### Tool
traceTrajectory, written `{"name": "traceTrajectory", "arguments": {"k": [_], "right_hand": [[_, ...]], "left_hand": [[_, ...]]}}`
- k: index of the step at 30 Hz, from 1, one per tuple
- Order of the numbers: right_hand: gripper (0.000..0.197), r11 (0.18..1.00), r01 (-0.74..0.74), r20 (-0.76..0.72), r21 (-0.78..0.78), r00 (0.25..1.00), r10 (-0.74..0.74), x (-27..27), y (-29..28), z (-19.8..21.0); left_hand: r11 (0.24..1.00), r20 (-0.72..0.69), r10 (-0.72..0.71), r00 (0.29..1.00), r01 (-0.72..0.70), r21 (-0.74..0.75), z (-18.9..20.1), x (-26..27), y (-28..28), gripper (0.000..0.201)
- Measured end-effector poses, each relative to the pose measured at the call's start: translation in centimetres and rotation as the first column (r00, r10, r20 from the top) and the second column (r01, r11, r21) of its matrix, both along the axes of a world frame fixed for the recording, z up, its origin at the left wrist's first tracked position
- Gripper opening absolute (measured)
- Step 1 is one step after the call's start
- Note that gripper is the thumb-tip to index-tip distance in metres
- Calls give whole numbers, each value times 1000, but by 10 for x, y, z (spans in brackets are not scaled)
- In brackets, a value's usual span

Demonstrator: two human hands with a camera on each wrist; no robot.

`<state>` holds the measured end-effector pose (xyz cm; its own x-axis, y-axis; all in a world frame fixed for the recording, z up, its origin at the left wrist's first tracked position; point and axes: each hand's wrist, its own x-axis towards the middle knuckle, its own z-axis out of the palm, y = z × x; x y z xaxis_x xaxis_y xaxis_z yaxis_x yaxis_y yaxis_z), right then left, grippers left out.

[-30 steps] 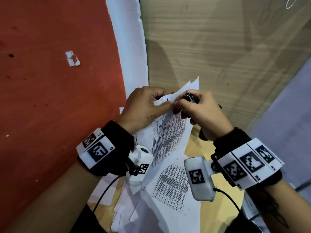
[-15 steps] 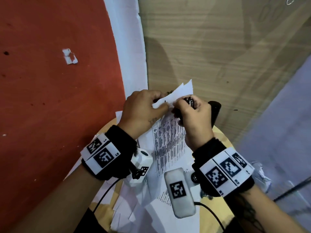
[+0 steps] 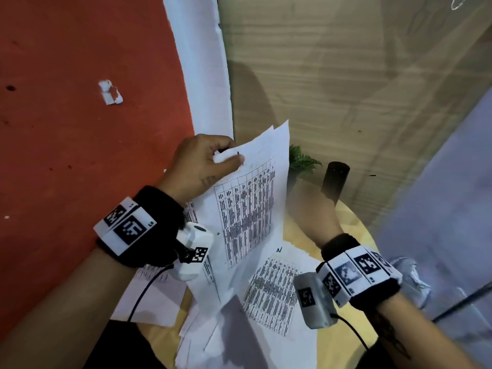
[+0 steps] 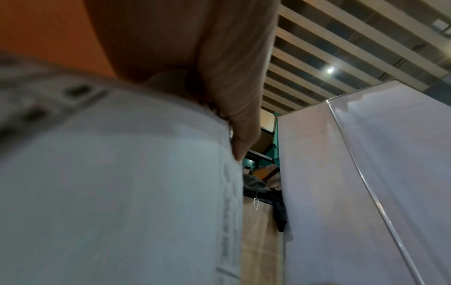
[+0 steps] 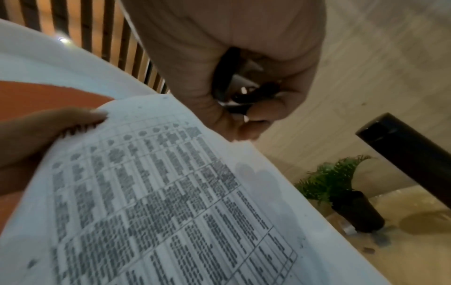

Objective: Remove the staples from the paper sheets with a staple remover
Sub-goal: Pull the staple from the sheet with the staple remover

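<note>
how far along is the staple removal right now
Done: loose sheets lie spread on the table, seemingly already separated. In hand: the left hand pinches the corner of the stapled sheets, where a dark mark shows; the right hand grips the staple remover off the paper. Left: whether that staple is out cannot be told.

A red surface [image 3: 80,129] with a white edge strip [image 3: 202,75] is seen beside wood-grain panelling [image 3: 346,75]. A slatted ceiling [image 4: 341,48] with one recessed spotlight [image 4: 330,70] and white partition panels [image 4: 366,173] are shown.
</note>
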<state>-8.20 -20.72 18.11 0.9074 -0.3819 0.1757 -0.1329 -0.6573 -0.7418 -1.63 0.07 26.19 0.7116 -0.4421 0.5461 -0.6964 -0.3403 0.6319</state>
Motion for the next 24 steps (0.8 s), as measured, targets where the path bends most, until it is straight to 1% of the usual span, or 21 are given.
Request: {"name": "traceTrajectory", "arguments": {"k": [1, 2, 3, 4, 5, 6, 7, 10, 12, 13, 14, 16, 18, 20, 21, 22, 23, 24], "right_hand": [[24, 999, 12, 64, 29, 998, -14, 2, -3, 3], [38, 993, -8, 110, 119, 994, -5, 4, -5, 6], [52, 964, -58, 147, 260, 989, 20, 6, -7, 10], [62, 898, -117, 150, 425, 987, 57, 9, -7, 14], [66, 813, -165, 135, 559, 985, 107, 11, -8, 16], [67, 745, -203, 120, 636, 979, 164, 14, -10, 19], [63, 702, -232, 108, 673, 970, 217, 18, -11, 20], [30, 631, -298, 109, 716, 941, 321, 27, -11, 24], [22, 623, -288, 94, 728, 941, 325, 31, -6, 21], [21, 632, -278, 91, 724, 946, 312, 32, -3, 20], [22, 640, -267, 88, 720, 951, 297, 34, 0, 19], [26, 649, -242, 85, 721, 961, 264, 37, 5, 20], [30, 664, -225, 89, 713, 969, 232, 40, 7, 24], [33, 667, -191, 96, 720, 979, 177, 45, 8, 29], [34, 667, -166, 92, 726, 985, 145, 49, 8, 30], [34, 658, -145, 80, 739, 989, 127, 54, 9, 28], [35, 641, -123, 61, 758, 991, 118, 59, 11, 25], [35, 618, -96, 26, 780, 992, 122, 65, 15, 19]], "left_hand": [[1000, -11, -29, 1000, 29, 6, 3, -1, 3, 38], [998, -32, -61, 998, 61, 13, 6, -1, 6, 33], [995, -55, -93, 994, 94, 28, 10, -2, 8, 25], [991, -79, -123, 989, 127, 51, 14, -2, 11, 16], [985, -99, -147, 984, 154, 74, 18, -2, 14, 11], [979, -114, -167, 979, 178, 96, 22, 0, 17, 9], [975, -117, -181, 977, 194, 113, 25, 2, 21, 8], [970, -108, -195, 975, 208, 127, 30, 10, 32, 18], [971, -129, -198, 972, 212, 107, 29, 16, 38, 10], [973, -150, -200, 968, 215, 89, 27, 18, 40, 7], [976, -185, -197, 963, 211, 60, 24, 21, 43, 9], [981, -259, -189, 947, 190, -22, 17, 31, 51, 23], [990, -336, -125, 933, 98, -97, 9, 46, 69, 39], [984, -405, -13, 914, -61, -169, -5, 56, 94, 59], [964, -467, 11, 884, -134, -231, -15, 58, 105, 72], [929, -566, -34, 824, -184, -322, -32, 63, 117, 82], [881, -660, -137, 738, -215, -422, -51, 64, 122, 81], [851, -720, -203, 664, -243, -465, -71, 59, 126, 71]]}}
